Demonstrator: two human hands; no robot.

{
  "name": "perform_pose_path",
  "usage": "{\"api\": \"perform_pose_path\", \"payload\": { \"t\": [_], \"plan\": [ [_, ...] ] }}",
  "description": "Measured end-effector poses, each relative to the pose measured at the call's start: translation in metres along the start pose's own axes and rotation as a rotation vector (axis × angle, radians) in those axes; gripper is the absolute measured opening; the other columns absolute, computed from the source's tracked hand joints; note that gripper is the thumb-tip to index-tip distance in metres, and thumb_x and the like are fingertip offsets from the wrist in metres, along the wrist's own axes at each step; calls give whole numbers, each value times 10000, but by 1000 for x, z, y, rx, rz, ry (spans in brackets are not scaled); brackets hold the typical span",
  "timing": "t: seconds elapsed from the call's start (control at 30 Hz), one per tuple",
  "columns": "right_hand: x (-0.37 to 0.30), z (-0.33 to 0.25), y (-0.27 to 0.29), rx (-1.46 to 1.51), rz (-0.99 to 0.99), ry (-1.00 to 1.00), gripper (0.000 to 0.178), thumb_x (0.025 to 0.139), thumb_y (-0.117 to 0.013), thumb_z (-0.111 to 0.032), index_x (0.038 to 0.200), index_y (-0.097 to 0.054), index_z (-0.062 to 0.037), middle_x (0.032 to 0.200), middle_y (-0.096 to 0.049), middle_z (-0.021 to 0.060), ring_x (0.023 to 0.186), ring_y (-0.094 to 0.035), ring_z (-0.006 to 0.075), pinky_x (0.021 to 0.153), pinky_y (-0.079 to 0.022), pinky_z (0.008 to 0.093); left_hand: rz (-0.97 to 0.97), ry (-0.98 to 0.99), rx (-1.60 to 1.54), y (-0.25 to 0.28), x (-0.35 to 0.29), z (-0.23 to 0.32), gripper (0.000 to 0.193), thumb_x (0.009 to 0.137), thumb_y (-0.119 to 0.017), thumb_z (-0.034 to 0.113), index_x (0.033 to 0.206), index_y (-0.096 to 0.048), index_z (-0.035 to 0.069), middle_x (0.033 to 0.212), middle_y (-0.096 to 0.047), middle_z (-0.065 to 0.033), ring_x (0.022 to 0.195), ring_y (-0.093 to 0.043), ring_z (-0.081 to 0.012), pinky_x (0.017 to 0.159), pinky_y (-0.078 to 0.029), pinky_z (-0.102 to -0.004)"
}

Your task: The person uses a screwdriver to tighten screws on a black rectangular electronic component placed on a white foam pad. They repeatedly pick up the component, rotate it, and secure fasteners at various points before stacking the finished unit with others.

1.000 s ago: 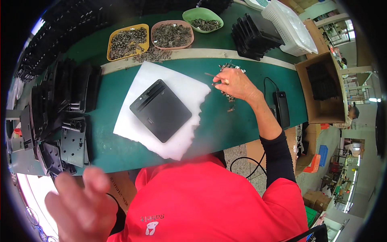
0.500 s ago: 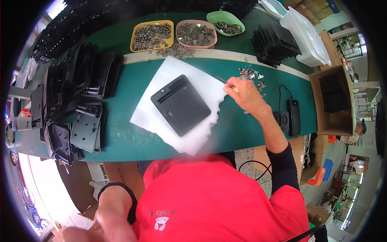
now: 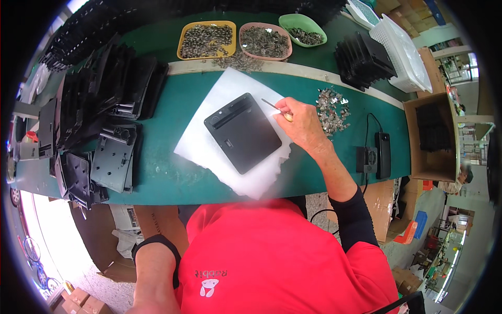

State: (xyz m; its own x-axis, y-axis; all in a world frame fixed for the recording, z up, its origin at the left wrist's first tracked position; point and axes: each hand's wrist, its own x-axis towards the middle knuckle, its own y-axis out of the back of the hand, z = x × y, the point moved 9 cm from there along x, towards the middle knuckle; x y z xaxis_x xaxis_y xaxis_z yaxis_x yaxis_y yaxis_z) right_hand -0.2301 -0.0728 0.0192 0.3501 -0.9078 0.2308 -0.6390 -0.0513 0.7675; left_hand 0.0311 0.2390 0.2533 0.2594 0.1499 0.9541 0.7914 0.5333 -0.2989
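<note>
A flat black plastic panel with a slot and a small square cutout lies tilted on a white foam sheet. My right hand is closed round a thin metal-shafted tool with a yellowish handle, whose exact kind I cannot make out. The tool's tip points left, close to the panel's upper right edge. Below the hand, the right side of the foam is partly covered. At the lower left only my left forearm shows; its hand is beyond the frame.
Piles of black plastic parts stand at the left. Beside my right hand is a heap of small metal clips. Yellow, pink and green trays of small parts sit at the back. A black corded device lies right.
My right hand has moved left with the tool, from the foam's right edge to near the panel's upper corner. My left hand has slipped out of the frame at the lower left.
</note>
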Motion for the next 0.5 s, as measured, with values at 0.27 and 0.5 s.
{"api": "perform_pose_path", "payload": {
  "t": [0.27, 0.5],
  "plan": [
    [16, -4, -11, 151, -105, -102, 204, 811, -746, -147, 936, -702, 8, 762, -707, 97, 671, -663, 127, 623, -520, 245, -1009, 612, 421, -120, -217, -158, 450, 770, -770, 195, 1125, -608, -29, 1213, -586, -182, 1135, -545, -346, 954, -416, -451],
    [28, 7, -46, 473, -129, -341, 167, 835, -740, -157, 879, -683, -7, 662, -642, 29, 534, -570, 43, 406, -376, 185, -1187, 772, 520, -125, -280, -156, 544, 749, -780, 244, 1183, -607, -34, 1285, -536, -182, 1151, -519, -339, 946, -399, -446]
  ]
}}
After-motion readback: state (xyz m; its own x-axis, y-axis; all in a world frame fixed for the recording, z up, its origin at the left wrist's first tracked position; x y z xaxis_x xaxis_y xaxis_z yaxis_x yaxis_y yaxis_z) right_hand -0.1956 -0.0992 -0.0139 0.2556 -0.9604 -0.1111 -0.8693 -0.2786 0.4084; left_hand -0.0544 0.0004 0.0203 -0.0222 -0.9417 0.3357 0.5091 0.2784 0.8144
